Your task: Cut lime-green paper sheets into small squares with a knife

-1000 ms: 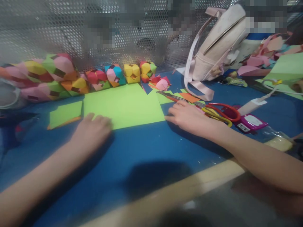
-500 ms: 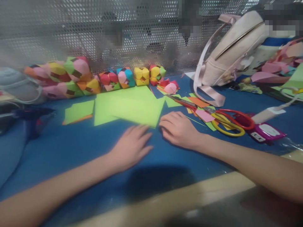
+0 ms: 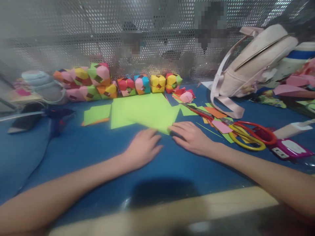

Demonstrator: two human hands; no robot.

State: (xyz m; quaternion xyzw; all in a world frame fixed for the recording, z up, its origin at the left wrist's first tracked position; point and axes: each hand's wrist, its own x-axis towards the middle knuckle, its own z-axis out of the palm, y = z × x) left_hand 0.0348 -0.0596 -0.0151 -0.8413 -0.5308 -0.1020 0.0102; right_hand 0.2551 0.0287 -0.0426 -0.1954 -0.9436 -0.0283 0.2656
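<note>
A light green sheet of paper [image 3: 140, 111] lies at an angle over another green sheet on the blue table. My left hand [image 3: 144, 147] is palm down at its near edge, thumb apart from the fingers, holding nothing that I can see. At the sheet's near right corner rests my right hand [image 3: 189, 138], with its fingers bent and a gap between them; the fingertips touch or nearly touch the paper. Large scissors [image 3: 228, 123] with red and yellow handles lie to the right, on scattered coloured paper pieces [image 3: 221, 126].
Folded paper balls [image 3: 157, 83] line the back, before a perforated metal panel [image 3: 152, 19]. Smaller green sheets [image 3: 97, 113] lie left, near a dark blue glue gun [image 3: 57, 119]. On the right are a pale pink backpack [image 3: 256, 62] and a purple packet [image 3: 292, 149].
The view has shifted, so the table's things appear farther right. Both hands keep about the same place by the sheet's near edge; nothing has visibly been taken up.
</note>
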